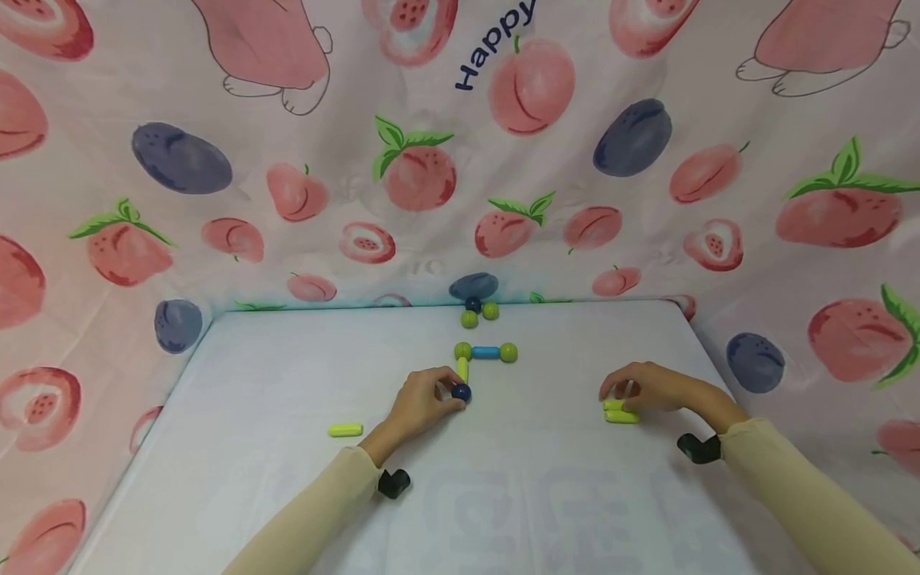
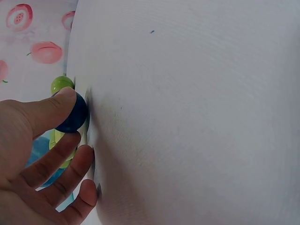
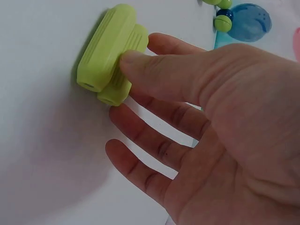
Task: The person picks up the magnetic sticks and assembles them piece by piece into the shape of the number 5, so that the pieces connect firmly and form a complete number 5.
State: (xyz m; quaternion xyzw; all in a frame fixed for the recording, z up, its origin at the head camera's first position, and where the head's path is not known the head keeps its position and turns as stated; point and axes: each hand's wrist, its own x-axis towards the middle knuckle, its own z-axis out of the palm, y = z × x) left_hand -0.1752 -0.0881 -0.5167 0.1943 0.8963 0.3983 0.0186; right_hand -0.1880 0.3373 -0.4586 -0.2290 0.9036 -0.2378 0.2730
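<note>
Left grip (image 1: 420, 401) pinches a partly hidden navy ball (image 1: 461, 392), right grip (image 1: 652, 386) apparently a yellow stick (image 3: 119, 85)

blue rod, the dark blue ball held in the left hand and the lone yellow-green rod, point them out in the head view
Blue rod (image 1: 485, 352): head view, middle of its length
Held dark blue ball (image 1: 462, 392): head view, its uncovered surface
Lone yellow-green rod (image 1: 346, 430): head view, middle of its length
</note>
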